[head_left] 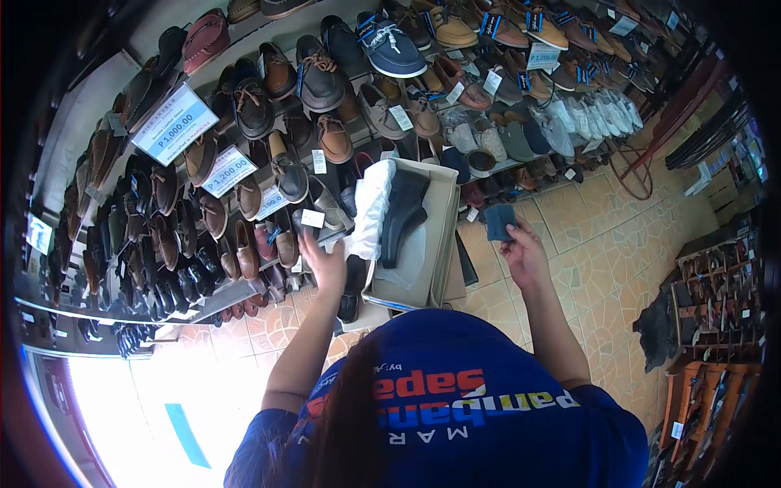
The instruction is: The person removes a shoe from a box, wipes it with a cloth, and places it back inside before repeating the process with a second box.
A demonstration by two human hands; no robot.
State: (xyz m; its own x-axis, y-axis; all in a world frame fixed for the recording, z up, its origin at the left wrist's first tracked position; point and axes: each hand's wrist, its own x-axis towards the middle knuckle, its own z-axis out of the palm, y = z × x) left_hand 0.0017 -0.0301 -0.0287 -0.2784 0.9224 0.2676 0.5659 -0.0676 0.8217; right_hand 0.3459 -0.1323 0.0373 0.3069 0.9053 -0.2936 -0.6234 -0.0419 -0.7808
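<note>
Right hand (523, 254): we have the fingers closed on a small dark blue-green pad (499, 223), pinched between thumb and fingers and raised above the tiled floor (610, 236), to the right of the box (440, 213). Left hand (324, 264): we hold it part open, fingers spread, near the white wrapping (373, 213) and just below a white tag (311, 218) at the shelf side. No grasp visible; we cannot tell whether the fingertips touch anything.

Between our two hands, the open box, set at a slant. A black shoe (402, 220) lies in it lengthwise, with the white wrapping alongside on its left. Pale paper shows beneath the shoe. The box's support is mostly hidden from us.

Beyond the box, shelves of shoes in brown, tan and black, many bearing tags. Blue-and-white price signs (175, 124) stand to the left; a navy shoe (393, 46) with white laces sits at the top. Clear-wrapped pairs (598, 115) lie in a row at upper right. Far right, a rack (716, 293) holding small goods, details too small for us to read.
</note>
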